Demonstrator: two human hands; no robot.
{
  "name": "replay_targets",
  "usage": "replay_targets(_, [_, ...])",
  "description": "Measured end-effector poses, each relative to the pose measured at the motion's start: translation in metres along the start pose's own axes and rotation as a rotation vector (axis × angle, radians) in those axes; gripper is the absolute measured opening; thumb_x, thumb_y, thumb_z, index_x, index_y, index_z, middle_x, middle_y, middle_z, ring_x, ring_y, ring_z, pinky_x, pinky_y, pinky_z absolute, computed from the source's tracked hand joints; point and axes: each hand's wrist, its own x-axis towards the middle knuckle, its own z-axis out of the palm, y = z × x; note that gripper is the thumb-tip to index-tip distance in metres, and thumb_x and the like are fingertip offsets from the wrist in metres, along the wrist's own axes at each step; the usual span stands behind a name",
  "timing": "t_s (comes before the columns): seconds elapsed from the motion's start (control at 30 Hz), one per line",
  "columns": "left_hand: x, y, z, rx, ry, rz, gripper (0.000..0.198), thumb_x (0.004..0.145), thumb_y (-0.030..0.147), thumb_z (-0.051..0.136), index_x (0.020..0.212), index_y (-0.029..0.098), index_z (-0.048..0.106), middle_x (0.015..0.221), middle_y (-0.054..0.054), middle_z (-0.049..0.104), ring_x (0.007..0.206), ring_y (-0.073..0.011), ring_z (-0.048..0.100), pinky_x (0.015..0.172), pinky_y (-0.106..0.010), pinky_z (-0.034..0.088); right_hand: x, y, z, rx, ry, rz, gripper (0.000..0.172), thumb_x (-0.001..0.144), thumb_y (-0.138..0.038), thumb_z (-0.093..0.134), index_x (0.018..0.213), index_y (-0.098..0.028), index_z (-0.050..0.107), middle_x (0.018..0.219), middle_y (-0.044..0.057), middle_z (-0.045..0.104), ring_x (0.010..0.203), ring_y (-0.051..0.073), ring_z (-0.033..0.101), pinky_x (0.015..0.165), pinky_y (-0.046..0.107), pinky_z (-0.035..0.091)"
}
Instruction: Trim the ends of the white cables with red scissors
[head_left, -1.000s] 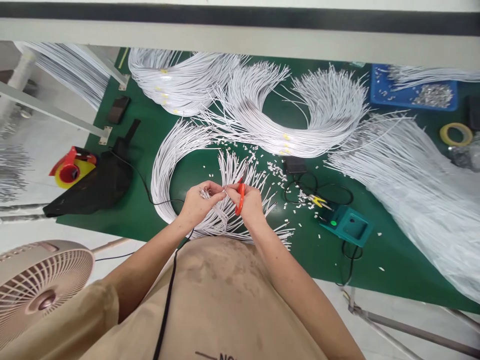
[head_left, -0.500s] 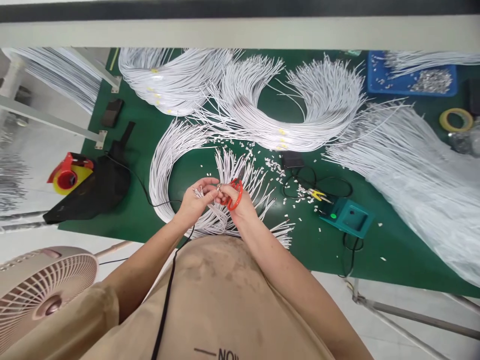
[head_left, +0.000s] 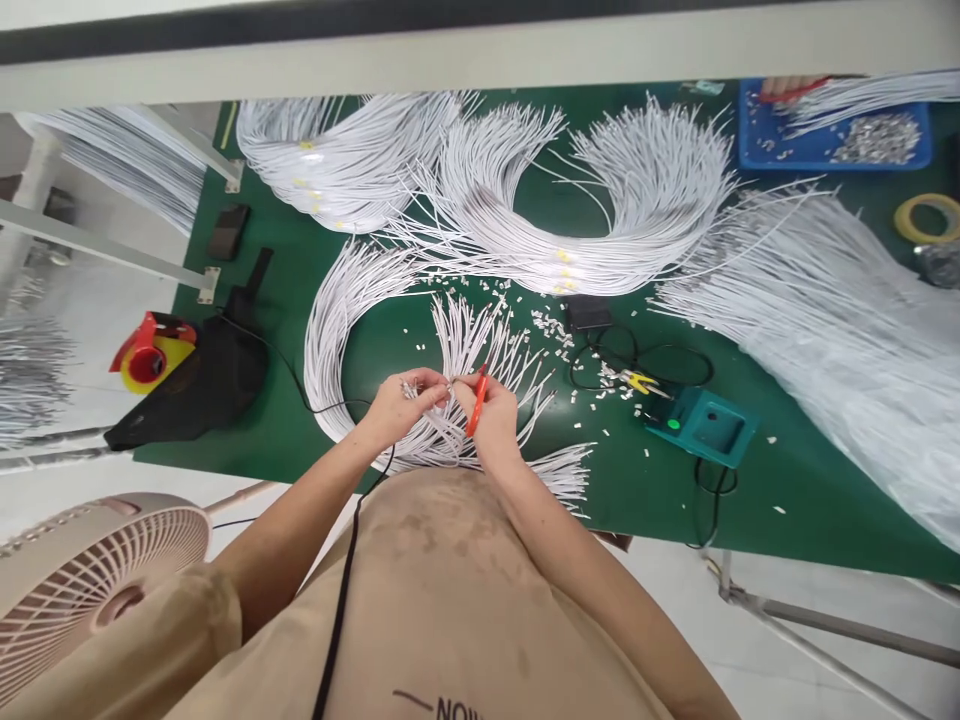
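My left hand (head_left: 399, 408) is closed on a few white cables, whose ends poke out above its fingers. Red-handled scissors (head_left: 477, 408) are held in my right hand (head_left: 496, 415); its thumb and fingertips meet those of the left hand at a cable end. What exactly is pinched there is too small to make out. Below and around both hands lies a curved bundle of white cables (head_left: 324, 345), its loose ends fanned out just beyond the fingers. Small white offcuts (head_left: 551, 325) are scattered on the green table (head_left: 622, 500) to the right.
More white cable bundles (head_left: 525, 250) lie behind. At right are a teal device (head_left: 705, 425), yellow-handled cutters (head_left: 641, 383) and plastic-wrapped cables (head_left: 847, 340). Another person's hand (head_left: 787, 88) is over a blue tray (head_left: 795, 155). A tape dispenser (head_left: 154, 350) and fan (head_left: 112, 590) stand left.
The scissors have turned in my right hand, so their handles now show edge-on. Both hands have shifted slightly right in view. Another person's hand has appeared above the blue tray.
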Motion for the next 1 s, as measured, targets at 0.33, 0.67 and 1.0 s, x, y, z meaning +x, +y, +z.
replay_targets(0.33, [-0.012, 0.008, 0.006, -0.142, 0.056, -0.008, 0.029, 0.072, 0.038, 0.059, 0.086, 0.013, 0.060, 0.070, -0.004, 0.063, 0.062, -0.0131, 0.057, 0.064, -0.026, 0.045, 0.000, 0.005, -0.031, -1.056, -0.227, -0.455, 0.015, 0.076, -0.029, 0.052, 0.073, -0.018, 0.061, 0.076, 0.004, 0.061, 0.073, 0.016, 0.053, 0.065, 0.024, 0.035])
replay_targets(0.67, [-0.016, 0.009, 0.010, -0.159, 0.055, 0.025, 0.025, 0.072, 0.035, 0.059, 0.085, 0.013, 0.061, 0.069, -0.003, 0.062, 0.062, -0.0117, 0.056, 0.064, -0.026, 0.045, -0.004, -0.008, -0.031, -1.337, -0.257, -0.522, 0.018, 0.081, -0.028, 0.047, 0.082, -0.017, 0.061, 0.084, 0.007, 0.062, 0.083, 0.020, 0.053, 0.073, 0.029, 0.033])
replay_targets(1.0, [-0.019, 0.015, 0.011, -0.113, 0.034, -0.001, 0.023, 0.074, 0.035, 0.057, 0.081, 0.014, 0.061, 0.064, -0.001, 0.061, 0.057, -0.0110, 0.054, 0.060, -0.024, 0.044, -0.002, -0.003, -0.031, -1.347, -0.252, -0.547, 0.019, 0.081, -0.023, 0.045, 0.083, -0.014, 0.062, 0.086, 0.010, 0.060, 0.086, 0.021, 0.052, 0.076, 0.030, 0.035])
